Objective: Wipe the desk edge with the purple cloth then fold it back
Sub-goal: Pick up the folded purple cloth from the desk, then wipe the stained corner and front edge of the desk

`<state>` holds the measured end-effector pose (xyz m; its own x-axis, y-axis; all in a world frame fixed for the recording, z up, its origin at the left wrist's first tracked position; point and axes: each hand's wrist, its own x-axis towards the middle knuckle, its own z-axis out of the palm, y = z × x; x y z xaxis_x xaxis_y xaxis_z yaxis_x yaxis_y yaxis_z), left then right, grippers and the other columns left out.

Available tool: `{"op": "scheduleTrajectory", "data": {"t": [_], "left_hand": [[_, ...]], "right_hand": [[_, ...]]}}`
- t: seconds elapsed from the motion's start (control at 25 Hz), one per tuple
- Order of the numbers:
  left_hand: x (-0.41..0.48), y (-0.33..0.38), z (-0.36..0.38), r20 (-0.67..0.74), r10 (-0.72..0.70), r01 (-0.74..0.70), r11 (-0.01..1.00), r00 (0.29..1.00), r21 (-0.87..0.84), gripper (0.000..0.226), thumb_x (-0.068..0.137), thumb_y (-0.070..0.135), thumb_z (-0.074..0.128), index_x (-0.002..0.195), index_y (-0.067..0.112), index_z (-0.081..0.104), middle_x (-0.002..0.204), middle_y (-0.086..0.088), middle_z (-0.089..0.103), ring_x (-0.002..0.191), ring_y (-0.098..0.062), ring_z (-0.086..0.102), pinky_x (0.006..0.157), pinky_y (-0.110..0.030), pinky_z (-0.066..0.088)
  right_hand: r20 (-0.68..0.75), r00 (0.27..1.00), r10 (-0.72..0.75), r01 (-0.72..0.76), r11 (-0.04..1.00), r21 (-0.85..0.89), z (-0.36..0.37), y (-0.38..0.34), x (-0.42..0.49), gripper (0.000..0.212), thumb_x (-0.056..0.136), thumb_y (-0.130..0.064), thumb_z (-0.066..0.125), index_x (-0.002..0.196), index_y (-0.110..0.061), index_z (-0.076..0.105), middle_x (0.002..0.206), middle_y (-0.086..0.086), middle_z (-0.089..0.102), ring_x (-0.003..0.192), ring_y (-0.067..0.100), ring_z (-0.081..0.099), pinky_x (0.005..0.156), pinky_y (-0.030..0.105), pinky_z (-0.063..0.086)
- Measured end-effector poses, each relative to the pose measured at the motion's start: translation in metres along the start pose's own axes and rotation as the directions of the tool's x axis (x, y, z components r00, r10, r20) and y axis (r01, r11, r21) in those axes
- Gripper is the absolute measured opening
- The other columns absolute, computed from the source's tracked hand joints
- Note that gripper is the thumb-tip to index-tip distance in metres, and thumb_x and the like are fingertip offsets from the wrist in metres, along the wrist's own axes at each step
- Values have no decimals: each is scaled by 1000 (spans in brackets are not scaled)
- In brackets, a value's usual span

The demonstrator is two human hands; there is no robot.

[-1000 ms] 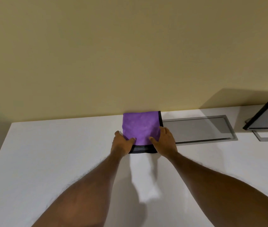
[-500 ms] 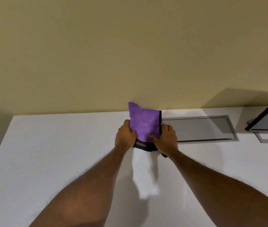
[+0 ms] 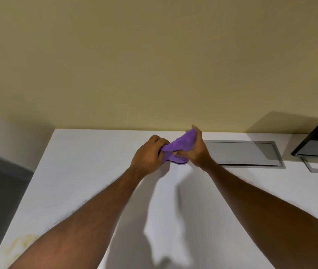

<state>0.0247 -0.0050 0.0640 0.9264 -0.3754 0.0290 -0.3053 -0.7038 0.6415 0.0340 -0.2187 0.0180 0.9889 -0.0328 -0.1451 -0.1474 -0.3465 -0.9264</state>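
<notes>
Purple cloth (image 3: pixel 181 145) is off the desk (image 3: pixel 88 171) now: a second ago it lay flat and folded just left of the grey cable hatch (image 3: pixel 241 153), now it's bunched and lifted between both hands on that same side of the hatch. Left hand (image 3: pixel 148 156) is fisted around the lower end, right hand (image 3: pixel 197 150) cups and grips the upper end. Reads as unfolding to start the wipe; desk edge not yet touched.
</notes>
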Motion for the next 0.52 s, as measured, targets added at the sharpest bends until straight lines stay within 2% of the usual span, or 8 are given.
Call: {"op": "scheduleTrajectory", "data": {"t": [0.12,0.2,0.28,0.4,0.52], "left_hand": [[-46,-11,-25,-59,-31,30,999,998,-15,35,83,18,41,112,19,60,109,-2,57,94,-19,56,76,-34,47],[-80,-23,-39,-104,-65,63,998,992,-28,31,87,14,44,113,18,60,108,-2,60,97,-17,55,81,-31,46],[-117,-37,-53,-164,-134,126,990,977,-56,25,91,16,48,112,17,60,107,-2,63,96,-16,56,83,-31,48],[-170,-48,-71,-266,-276,235,956,924,-177,20,92,29,56,104,16,65,97,0,69,86,-14,62,76,-29,52],[-226,-59,-83,-339,-452,333,873,825,-355,22,89,37,62,89,15,67,81,2,68,73,-11,62,64,-24,50]], "right_hand": [[155,987,44,-39,999,-34,17,-21,-23,69,58,-26,93,117,-20,59,112,0,69,104,23,66,88,45,58],[180,982,65,-58,997,-41,37,-37,-41,55,65,-16,90,113,-16,63,109,3,70,102,26,67,85,42,58],[208,977,53,-45,998,-40,59,-50,-61,44,71,-18,87,110,-15,66,106,3,70,98,25,67,83,42,58],[250,968,7,5,999,-48,90,-74,-93,25,83,-27,78,103,-19,66,97,-1,69,89,20,66,70,30,52],[309,949,-56,73,996,-43,124,-92,-128,18,90,-30,69,106,-22,64,97,-7,68,89,11,65,70,22,47]]}}
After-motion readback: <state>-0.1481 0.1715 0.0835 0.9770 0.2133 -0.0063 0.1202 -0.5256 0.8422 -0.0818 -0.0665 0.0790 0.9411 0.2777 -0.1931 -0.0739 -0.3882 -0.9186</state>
